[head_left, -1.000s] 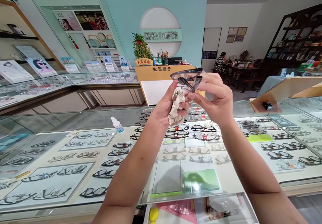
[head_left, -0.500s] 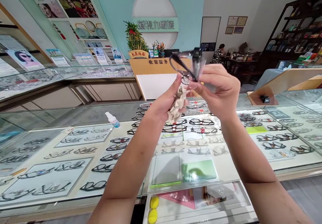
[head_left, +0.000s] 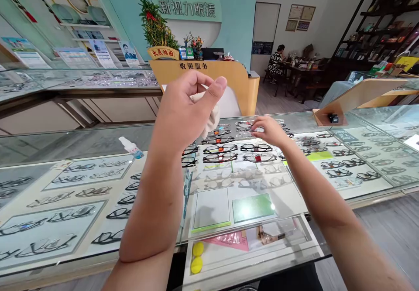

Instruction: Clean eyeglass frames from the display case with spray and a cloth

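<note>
My left hand point(head_left: 185, 112) is raised above the glass counter, its fingers curled round a crumpled pale cleaning cloth point(head_left: 212, 118). The cloth is partly hidden behind the hand. Further right, my right hand point(head_left: 268, 130) is down at the counter's far side, thumb and fingers closed on a pair of glasses point(head_left: 245, 127). Nearer to me, dark-framed glasses point(head_left: 221, 148) lie in rows, and another pair with a red tag point(head_left: 259, 158) lies to their right.
A white spray bottle point(head_left: 131, 147) stands on the counter at the left. A square mirror-like tray point(head_left: 212, 208) and a green pad point(head_left: 253, 208) lie in front. Below, an open drawer point(head_left: 262, 260) holds yellow round things. A wooden stand point(head_left: 356, 99) is at the right; a person point(head_left: 277, 62) sits far back.
My right hand has come down from the raised position with the glasses to the rows on the counter. My left hand, still with the cloth, has moved left and away from it.
</note>
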A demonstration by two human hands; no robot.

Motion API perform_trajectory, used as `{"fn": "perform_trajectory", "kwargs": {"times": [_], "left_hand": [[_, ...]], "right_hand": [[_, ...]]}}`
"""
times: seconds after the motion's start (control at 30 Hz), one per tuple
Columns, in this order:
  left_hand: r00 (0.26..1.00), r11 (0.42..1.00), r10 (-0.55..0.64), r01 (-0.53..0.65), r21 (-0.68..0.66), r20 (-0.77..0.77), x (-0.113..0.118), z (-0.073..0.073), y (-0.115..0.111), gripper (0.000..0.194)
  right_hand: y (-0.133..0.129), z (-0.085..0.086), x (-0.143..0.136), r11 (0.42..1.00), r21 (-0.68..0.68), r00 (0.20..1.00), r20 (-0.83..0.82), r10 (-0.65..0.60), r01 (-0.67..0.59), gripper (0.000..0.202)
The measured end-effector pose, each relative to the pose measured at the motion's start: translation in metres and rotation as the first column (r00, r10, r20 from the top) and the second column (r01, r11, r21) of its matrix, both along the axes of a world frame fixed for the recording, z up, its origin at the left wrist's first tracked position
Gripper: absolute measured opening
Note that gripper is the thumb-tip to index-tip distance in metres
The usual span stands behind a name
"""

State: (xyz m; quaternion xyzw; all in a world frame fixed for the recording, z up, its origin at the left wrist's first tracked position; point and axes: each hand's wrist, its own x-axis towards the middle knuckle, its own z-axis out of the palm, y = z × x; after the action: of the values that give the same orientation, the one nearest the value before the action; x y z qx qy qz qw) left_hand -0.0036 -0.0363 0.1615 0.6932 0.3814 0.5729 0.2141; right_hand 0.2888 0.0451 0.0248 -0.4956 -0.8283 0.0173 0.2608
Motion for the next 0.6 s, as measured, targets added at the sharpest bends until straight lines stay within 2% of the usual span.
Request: {"fn": "perform_trajectory", "kwargs": {"times": [0.1,0.23,0.43,0.6], "left_hand": [[1.0,1.0,-0.021,0.021,0.011,-0.012,0.0,-0.001,-0.001,0.041],[0.999,0.999,0.027,-0.025,0.038,-0.038,0.0,-0.002,0.004,0.039],[0.997,0.998,0.039,-0.035,0.052,-0.067,0.003,-0.005,0.008,0.04],[0.997,0.999,0.036,-0.034,0.037,-0.075,0.006,-0.006,0.007,0.041]], "right_hand": [[0.005,-0.025,0.005,0.997,-0.061,0.977,0.21,-0.029,0.042,0.013],[0.012,-0.038,0.008,0.986,-0.139,0.936,0.349,-0.041,0.095,0.018],[0.021,-0.047,0.014,0.982,-0.156,0.926,0.376,-0.036,0.102,0.024],[0.019,-0.048,0.012,0.984,-0.164,0.928,0.373,-0.004,0.07,0.021]]}}
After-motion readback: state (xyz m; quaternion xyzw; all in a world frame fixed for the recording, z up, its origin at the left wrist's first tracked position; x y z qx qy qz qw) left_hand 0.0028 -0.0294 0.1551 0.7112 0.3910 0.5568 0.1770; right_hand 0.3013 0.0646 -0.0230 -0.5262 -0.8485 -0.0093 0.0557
